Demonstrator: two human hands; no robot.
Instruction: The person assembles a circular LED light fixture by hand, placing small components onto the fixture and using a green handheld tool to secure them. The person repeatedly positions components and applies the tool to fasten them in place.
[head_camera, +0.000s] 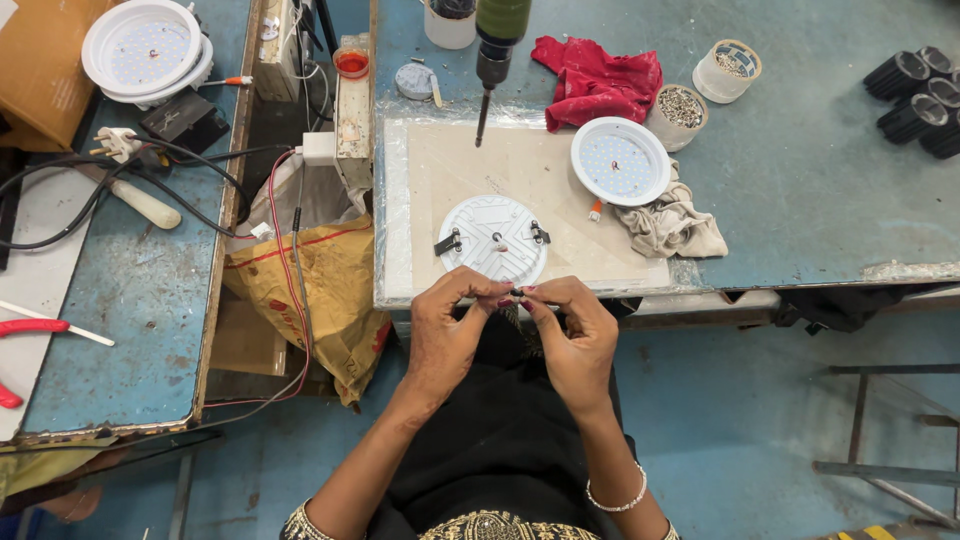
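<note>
A small dark part (516, 292), prob. a clip or wire end, too small to tell, is pinched between thumb and forefinger tips of both hands, just at the near edge of the bench. Left hand (447, 330) and right hand (572, 335) are brought together at the fingertips; other fingers are curled in, not spread.

Just beyond, at 12 o'clock from the hands, a round white plastic downlight housing (493, 240) is laid back-side up on a cream work mat (540, 170). Two dark spring clips are seen already fitted, one at its 9 o'clock, one at 3 o'clock, w/ a small fitting near centre. So assembly of this unit is judged partly done; the pinched part is not yet mounted.

At 1 o'clock a second round white light w/ LED face up (620, 160) is resting half on a beige rag (672, 222). A green-bodied hanging screwdriver (494, 55) is suspended at 12 o'clock, untouched. A cup of small screws (680, 112) is set by a red cloth (598, 75). At 10 o'clock, on the other bench, stacked white lights (145, 50) are piled.
</note>
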